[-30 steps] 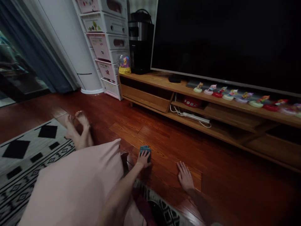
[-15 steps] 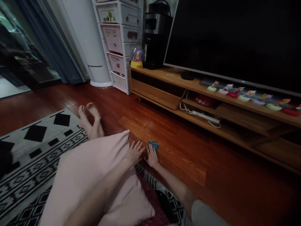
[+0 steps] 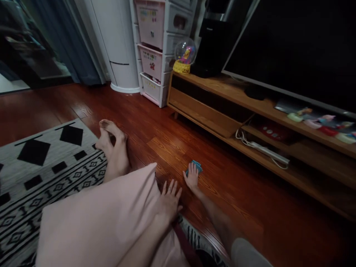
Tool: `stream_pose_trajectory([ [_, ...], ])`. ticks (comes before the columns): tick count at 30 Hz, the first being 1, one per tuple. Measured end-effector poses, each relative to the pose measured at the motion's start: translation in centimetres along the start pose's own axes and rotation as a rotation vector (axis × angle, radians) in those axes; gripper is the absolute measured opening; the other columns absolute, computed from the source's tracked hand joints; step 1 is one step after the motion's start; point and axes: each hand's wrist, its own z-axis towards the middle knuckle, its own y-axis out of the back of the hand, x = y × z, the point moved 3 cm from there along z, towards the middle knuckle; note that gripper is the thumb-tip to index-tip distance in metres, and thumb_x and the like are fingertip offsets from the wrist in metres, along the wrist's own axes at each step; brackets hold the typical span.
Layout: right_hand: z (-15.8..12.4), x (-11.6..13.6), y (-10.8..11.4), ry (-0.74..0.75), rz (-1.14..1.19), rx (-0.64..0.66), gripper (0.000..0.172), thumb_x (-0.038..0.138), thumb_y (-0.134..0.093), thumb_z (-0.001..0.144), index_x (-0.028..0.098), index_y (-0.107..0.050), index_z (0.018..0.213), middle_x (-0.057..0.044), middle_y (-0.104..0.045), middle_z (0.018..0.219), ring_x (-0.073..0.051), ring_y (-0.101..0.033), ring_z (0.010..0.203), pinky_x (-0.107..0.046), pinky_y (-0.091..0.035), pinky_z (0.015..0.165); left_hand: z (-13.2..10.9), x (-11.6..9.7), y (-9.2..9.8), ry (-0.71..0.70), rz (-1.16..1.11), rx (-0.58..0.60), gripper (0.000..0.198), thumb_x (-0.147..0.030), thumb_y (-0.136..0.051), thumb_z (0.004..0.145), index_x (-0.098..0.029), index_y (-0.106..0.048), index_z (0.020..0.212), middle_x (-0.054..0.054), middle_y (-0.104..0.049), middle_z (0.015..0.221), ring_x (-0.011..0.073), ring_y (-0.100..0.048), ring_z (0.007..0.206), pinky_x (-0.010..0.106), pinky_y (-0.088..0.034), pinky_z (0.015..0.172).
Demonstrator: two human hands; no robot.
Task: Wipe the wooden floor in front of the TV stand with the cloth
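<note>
One wide wooden floor (image 3: 228, 178) holds the whole scene, with a long TV stand (image 3: 204, 115) along its far side and a dark television (image 3: 300, 48) on top. A patterned rug (image 3: 55, 178) spreads at the left, and a pale pink pillow (image 3: 105, 207) lies in front of the person, its corner pointing toward the middle of the floor.

Next in size come the two hands. The left hand (image 3: 169, 202) is unclenched and grasps nothing, palm down with fingers spread, just beside that corner. The right hand (image 3: 192, 177) reaches farther forward and lies flat over the cards (image 3: 198, 165), fingers spread on top rather than curled around them.

Smallest are those blue cards, on the floor between the pillow and the stand, partly covered by the right hand. Judging by how they lie, the gathering looks done: every card in sight sits in this one pile. The edges are uneven, so squaring seems unfinished, and the pile is not lifted. The light is dim, so loose cards beneath the palm could be hidden.
</note>
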Motion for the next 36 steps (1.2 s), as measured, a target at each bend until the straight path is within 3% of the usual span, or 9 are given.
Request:
stream_pose_trajectory([
  [6,-1.3,9.4,-3.5,0.787,0.058,0.363,0.076,0.043,-0.049,0.094,0.018,-0.024,0.161,-0.010,-0.027,0.167,-0.023,-0.017,0.155,-0.045,-0.018,0.125,-0.8,4.1,-2.8,0.091,-0.079,-0.147,0.068,-0.064,-0.055,0.085,-0.034,-0.056,0.145,0.000,-0.042,0.160,0.0338,-0.012,0.156,0.061,-0.016,0.125],
  [8,0.4,10.2,-3.3,0.871,0.090,0.382,0.079,0.047,-0.053,0.092,0.021,-0.024,0.161,-0.007,-0.025,0.168,-0.023,-0.015,0.156,-0.044,-0.017,0.126,-0.6,6.3,-3.0,0.110,-0.087,-0.151,0.070,-0.068,-0.052,0.084,-0.031,-0.058,0.143,-0.001,-0.044,0.159,0.0296,-0.015,0.156,0.053,-0.018,0.126],
  [12,10.0,8.3,-2.2,0.562,0.104,0.239,0.075,0.051,-0.047,0.096,0.017,-0.029,0.160,-0.010,-0.022,0.168,-0.026,-0.009,0.157,-0.049,-0.015,0.125,0.5,12.9,-1.3,0.171,-0.078,-0.212,0.081,-0.073,-0.040,0.085,-0.020,-0.053,0.144,0.001,-0.052,0.152,0.0214,-0.024,0.152,0.045,-0.015,0.126],
  [16,19.9,6.7,-2.3,0.127,0.120,0.089,0.075,0.054,-0.035,0.100,0.007,-0.028,0.158,-0.019,-0.023,0.166,-0.031,-0.010,0.156,-0.056,-0.015,0.123,1.1,17.5,-0.1,0.194,-0.051,-0.240,0.060,-0.068,-0.052,0.086,-0.038,-0.060,0.138,-0.011,-0.065,0.133,0.0240,-0.027,0.152,0.050,-0.033,0.121],
  [20,22.2,9.9,-3.9,0.060,0.127,0.027,0.078,0.055,-0.032,0.100,0.003,-0.024,0.158,-0.022,-0.021,0.166,-0.033,-0.008,0.155,-0.059,-0.011,0.123,-0.5,14.3,-2.5,0.153,-0.088,-0.174,0.059,-0.068,-0.055,0.082,-0.048,-0.059,0.138,-0.016,-0.065,0.131,0.0314,-0.024,0.153,0.052,-0.038,0.120],
  [25,16.6,15.9,-5.1,0.577,0.092,0.173,0.078,0.055,-0.039,0.099,0.012,-0.020,0.161,-0.012,-0.017,0.170,-0.027,-0.005,0.157,-0.050,-0.010,0.126,-3.3,8.1,-5.6,0.114,-0.127,-0.113,0.078,-0.074,-0.053,0.074,-0.045,-0.051,0.146,-0.009,-0.061,0.140,0.0271,-0.024,0.154,0.049,-0.038,0.120],
  [29,15.8,15.7,-4.4,0.783,0.098,0.248,0.081,0.060,-0.045,0.097,0.018,-0.022,0.162,-0.006,-0.020,0.169,-0.023,-0.010,0.156,-0.045,-0.014,0.126,-3.7,8.1,-4.8,0.133,-0.088,-0.106,0.079,-0.079,-0.047,0.077,-0.035,-0.055,0.142,-0.007,-0.066,0.134,0.0194,-0.025,0.153,0.047,-0.033,0.121],
  [32,19.7,11.7,-3.4,0.542,0.072,0.219,0.078,0.058,-0.045,0.098,0.014,-0.027,0.160,-0.010,-0.025,0.167,-0.024,-0.015,0.155,-0.044,-0.015,0.125,-3.4,9.4,-3.3,0.158,-0.036,-0.118,0.076,-0.081,-0.046,0.078,-0.034,-0.064,0.135,-0.007,-0.069,0.130,0.0200,-0.030,0.151,0.040,-0.033,0.122],
  [36,23.6,3.2,-1.5,-0.039,0.016,0.074,0.077,0.057,-0.031,0.103,0.003,-0.026,0.158,-0.018,-0.022,0.167,-0.025,-0.012,0.154,-0.044,-0.013,0.122,-4.0,9.6,-2.6,0.150,-0.071,-0.128,0.070,-0.075,-0.047,0.081,-0.039,-0.060,0.140,-0.010,-0.063,0.138,0.0270,-0.028,0.152,0.043,-0.035,0.124],
])
